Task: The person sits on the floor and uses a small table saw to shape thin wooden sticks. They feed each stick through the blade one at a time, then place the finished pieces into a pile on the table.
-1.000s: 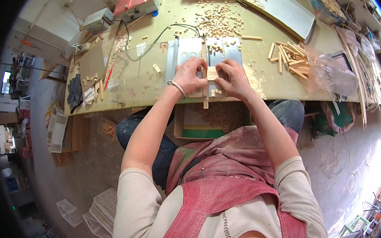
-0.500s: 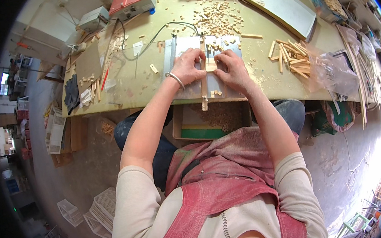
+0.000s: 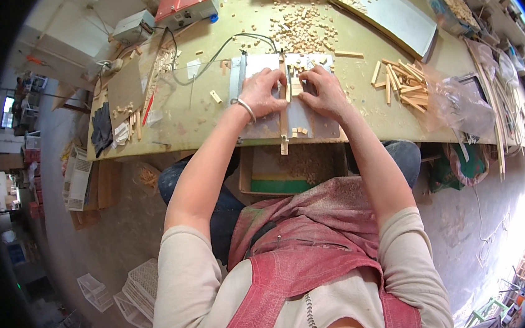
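Observation:
A flat cutting jig (image 3: 236, 72) with metal plates and a central wooden strip (image 3: 283, 124) sits at the bench's near edge. Small pale wood pieces (image 3: 296, 88) lie between my two hands beside the dark slot in its middle. My left hand (image 3: 264, 92), with a white bangle at the wrist, curls its fingers at the left side of these pieces. My right hand (image 3: 324, 91) pinches at their right side. The fingertips partly hide what they hold. Small cut cubes (image 3: 296, 66) lie just beyond my fingers, and a few more (image 3: 299, 132) sit near the front edge.
Cut cubes (image 3: 302, 26) cover the back of the bench (image 3: 365, 124). Right are a metal tray (image 3: 390, 15), a tub (image 3: 452, 7), loose sticks (image 3: 399, 89) and plastic bags. Left are dark gloves (image 3: 101, 131), a red tool (image 3: 148, 108) and electrical boxes (image 3: 186, 2). A box (image 3: 289, 183) sits underneath.
Both hands have moved a little toward the back of the jig, along with the pieces between them. A narrow upright sliver of pale wood now shows between my fingers.

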{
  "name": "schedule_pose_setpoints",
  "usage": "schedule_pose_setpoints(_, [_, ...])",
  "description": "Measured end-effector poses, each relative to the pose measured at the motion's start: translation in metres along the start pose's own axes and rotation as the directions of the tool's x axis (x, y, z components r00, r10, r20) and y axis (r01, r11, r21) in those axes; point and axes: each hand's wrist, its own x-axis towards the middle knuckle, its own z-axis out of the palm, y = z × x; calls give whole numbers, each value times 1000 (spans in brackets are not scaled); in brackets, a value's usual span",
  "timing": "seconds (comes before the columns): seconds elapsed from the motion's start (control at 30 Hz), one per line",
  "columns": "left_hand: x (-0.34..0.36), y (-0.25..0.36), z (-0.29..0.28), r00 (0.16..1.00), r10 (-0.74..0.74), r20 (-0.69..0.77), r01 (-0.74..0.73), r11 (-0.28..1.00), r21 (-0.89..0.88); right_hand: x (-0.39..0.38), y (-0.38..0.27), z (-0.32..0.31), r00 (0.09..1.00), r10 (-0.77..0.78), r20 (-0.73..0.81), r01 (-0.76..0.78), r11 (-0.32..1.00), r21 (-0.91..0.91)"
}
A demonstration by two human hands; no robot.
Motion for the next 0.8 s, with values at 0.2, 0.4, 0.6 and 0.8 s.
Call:
schedule_pose_setpoints(0.2, [-50, 26, -14, 988, 72, 139, -60, 994, -90, -45, -15, -5, 999, -37, 16, 37, 999, 20])
schedule_pose_setpoints(0.4, [-48, 20, 2, 1000, -27, 13, 29, 986, -163, -61, -38, 6, 998, -63, -6, 63, 997, 44])
schedule_pose_setpoints(0.6, [-48, 24, 0, 999, -12, 42, 17, 991, -130, -61, -38, 8, 999, -39, -10, 40, 997, 65])
schedule_pose_setpoints(0.8, [-47, 27, 3, 1000, -21, 1, 21, 992, -125, -60, -30, 12, 998, -60, -3, 60, 991, 120])
